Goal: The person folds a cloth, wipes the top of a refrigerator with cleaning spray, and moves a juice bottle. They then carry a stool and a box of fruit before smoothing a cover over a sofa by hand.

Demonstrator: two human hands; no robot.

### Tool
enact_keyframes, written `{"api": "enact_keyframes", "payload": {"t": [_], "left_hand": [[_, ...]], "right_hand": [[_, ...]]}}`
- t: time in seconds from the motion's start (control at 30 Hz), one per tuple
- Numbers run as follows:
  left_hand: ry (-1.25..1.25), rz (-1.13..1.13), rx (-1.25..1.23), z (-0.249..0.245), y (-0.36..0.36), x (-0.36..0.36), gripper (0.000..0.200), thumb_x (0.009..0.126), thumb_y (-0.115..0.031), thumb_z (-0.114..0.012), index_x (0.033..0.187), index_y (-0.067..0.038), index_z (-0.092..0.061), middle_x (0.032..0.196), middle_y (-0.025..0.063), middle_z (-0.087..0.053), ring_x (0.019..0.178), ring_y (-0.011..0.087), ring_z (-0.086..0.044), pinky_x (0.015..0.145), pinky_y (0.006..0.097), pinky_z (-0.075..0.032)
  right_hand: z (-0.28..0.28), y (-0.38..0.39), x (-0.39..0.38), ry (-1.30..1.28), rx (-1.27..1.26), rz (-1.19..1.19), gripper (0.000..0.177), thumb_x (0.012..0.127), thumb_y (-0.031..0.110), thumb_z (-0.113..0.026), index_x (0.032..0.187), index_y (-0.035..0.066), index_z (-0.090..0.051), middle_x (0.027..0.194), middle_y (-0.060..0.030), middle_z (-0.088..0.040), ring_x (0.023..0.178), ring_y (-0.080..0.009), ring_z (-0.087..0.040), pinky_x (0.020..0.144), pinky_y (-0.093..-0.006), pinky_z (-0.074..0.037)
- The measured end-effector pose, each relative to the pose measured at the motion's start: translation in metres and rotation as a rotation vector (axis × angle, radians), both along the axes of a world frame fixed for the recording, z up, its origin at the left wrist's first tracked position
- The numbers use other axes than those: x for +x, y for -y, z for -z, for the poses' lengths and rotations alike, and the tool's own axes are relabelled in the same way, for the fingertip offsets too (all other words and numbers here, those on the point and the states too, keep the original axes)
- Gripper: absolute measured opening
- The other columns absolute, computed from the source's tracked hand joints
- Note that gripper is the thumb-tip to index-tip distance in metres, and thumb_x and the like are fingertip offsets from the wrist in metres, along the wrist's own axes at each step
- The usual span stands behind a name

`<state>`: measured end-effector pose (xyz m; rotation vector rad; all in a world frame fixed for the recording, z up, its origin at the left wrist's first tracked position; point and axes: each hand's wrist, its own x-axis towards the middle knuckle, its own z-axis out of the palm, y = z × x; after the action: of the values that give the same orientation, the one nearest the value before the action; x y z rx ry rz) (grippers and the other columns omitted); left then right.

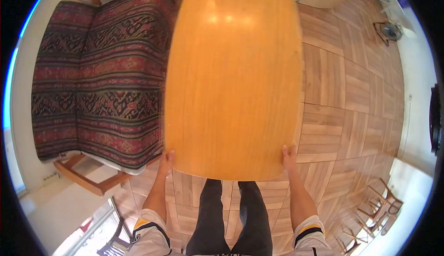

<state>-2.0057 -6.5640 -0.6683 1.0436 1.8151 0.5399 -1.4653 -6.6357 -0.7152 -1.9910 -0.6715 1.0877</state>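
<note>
A wooden table (233, 85) with a smooth, light orange-brown top and rounded corners stretches away in front of me. My left hand (168, 158) grips its near left corner, thumb on the top and the other fingers hidden below the edge. At the near right corner my right hand (289, 154) holds the table the same way, with its fingers mostly out of sight under the rim. Both forearms reach forward on either side of my legs. The table's legs are hidden beneath the top.
Close along the left stands a sofa (99, 80) with patterned dark red cloth and a wooden armrest (95, 175). Wood-patterned floor (333, 85) runs along the right. A fan (390, 31) sits at the far right, and wooden chairs (377, 209) stand at the lower right.
</note>
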Motion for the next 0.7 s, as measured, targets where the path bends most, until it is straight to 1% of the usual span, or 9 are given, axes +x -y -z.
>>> {"api": "enact_keyframes", "payload": {"t": [0.1, 0.17, 0.23, 0.33, 0.4, 0.43, 0.47, 0.53, 0.7], "left_hand": [[-0.101, 0.127, -0.089, 0.043, 0.003, -0.055, 0.037, 0.093, -0.037, -0.058, 0.104, -0.002, -0.059, 0.089, 0.0042, -0.061, 0.08, 0.0128, -0.053, 0.07, 0.03, -0.045], [-0.065, -0.005, -0.049, 0.026, -0.01, -0.041, 0.036, 0.093, -0.037, -0.058, 0.099, -0.002, -0.06, 0.087, 0.0045, -0.061, 0.079, 0.0134, -0.053, 0.071, 0.0308, -0.045], [-0.059, 0.043, -0.027, 0.016, -0.018, -0.037, 0.042, 0.093, -0.04, -0.057, 0.11, -0.001, -0.058, 0.097, 0.0085, -0.062, 0.086, 0.0178, -0.056, 0.076, 0.0348, -0.047], [-0.155, -0.09, -0.028, 0.023, -0.01, -0.028, 0.056, 0.094, -0.045, -0.053, 0.125, 0.002, -0.05, 0.113, 0.017, -0.059, 0.1, 0.0259, -0.057, 0.086, 0.0376, -0.046], [-0.312, -0.019, 0.007, 0.016, 0.004, -0.026, 0.068, 0.095, -0.049, -0.048, 0.134, 0.006, -0.04, 0.124, 0.0241, -0.053, 0.112, 0.0324, -0.054, 0.094, 0.0384, -0.043], [-0.294, -0.024, -0.015, -0.014, 0.012, -0.013, 0.069, 0.097, -0.049, -0.043, 0.135, 0.009, -0.038, 0.124, 0.0267, -0.052, 0.111, 0.0342, -0.053, 0.097, 0.0376, -0.041], [-0.279, 0.142, 0.302, 0.044, 0.034, -0.055, 0.066, 0.097, -0.047, -0.042, 0.133, 0.008, -0.039, 0.129, 0.0226, -0.049, 0.109, 0.0317, -0.053, 0.095, 0.039, -0.043], [0.034, 0.287, -0.147, -0.022, 0.037, -0.035, 0.058, 0.097, -0.045, -0.043, 0.125, 0.006, -0.046, 0.113, 0.017, -0.056, 0.094, 0.027, -0.056, 0.083, 0.039, -0.047], [0.05, 0.943, -0.405, -0.101, -0.004, 0.104, 0.049, 0.097, -0.042, -0.044, 0.116, 0.003, -0.046, 0.102, 0.0137, -0.054, 0.085, 0.0245, -0.054, 0.074, 0.0383, -0.044]], "right_hand": [[-0.032, -0.02, -0.026, -0.021, -0.121, -0.019, 0.057, 0.094, 0.035, -0.057, 0.133, -0.004, -0.042, 0.126, -0.0172, -0.055, 0.117, -0.0267, -0.052, 0.098, -0.0401, -0.041], [-0.038, -0.031, -0.026, 0.04, -0.125, -0.138, 0.052, 0.094, 0.035, -0.057, 0.128, -0.003, -0.048, 0.124, -0.0183, -0.057, 0.115, -0.0276, -0.053, 0.096, -0.0403, -0.042], [-0.004, -0.028, -0.034, 0.089, 0.089, 0.014, 0.053, 0.091, 0.035, -0.06, 0.128, -0.002, -0.048, 0.117, -0.0222, -0.06, 0.109, -0.0336, -0.057, 0.093, -0.0408, -0.045], [-0.031, -0.026, -0.029, 0.217, -0.218, -0.14, 0.061, 0.091, 0.043, -0.056, 0.131, -0.003, -0.046, 0.121, -0.026, -0.057, 0.112, -0.0377, -0.055, 0.095, -0.0437, -0.043], [-0.058, 0.001, -0.043, 0.364, -0.494, -0.214, 0.066, 0.091, 0.041, -0.057, 0.137, -0.003, -0.04, 0.137, -0.0269, -0.043, 0.131, -0.0379, -0.037, 0.108, -0.0437, -0.032], [-0.07, 0.023, -0.048, 0.401, -0.584, -0.259, 0.066, 0.09, 0.043, -0.056, 0.137, -0.002, -0.041, 0.135, -0.0272, -0.045, 0.129, -0.0384, -0.039, 0.106, -0.0436, -0.034], [-0.094, 0.047, -0.054, 0.367, -0.622, -0.335, 0.067, 0.089, 0.045, -0.055, 0.136, -0.001, -0.043, 0.133, -0.0275, -0.047, 0.127, -0.0389, -0.042, 0.105, -0.0436, -0.035], [-0.15, 0.106, -0.07, 0.233, -0.653, -0.453, 0.067, 0.087, 0.048, -0.054, 0.135, 0.002, -0.045, 0.128, -0.0281, -0.051, 0.122, -0.0399, -0.047, 0.102, -0.0435, -0.038], [-0.276, 0.292, -0.114, 0.107, -0.61, 0.025, 0.058, 0.086, 0.049, -0.05, 0.122, 0.004, -0.059, 0.114, -0.0265, -0.061, 0.109, -0.0383, -0.058, 0.091, -0.0466, -0.046]]}}
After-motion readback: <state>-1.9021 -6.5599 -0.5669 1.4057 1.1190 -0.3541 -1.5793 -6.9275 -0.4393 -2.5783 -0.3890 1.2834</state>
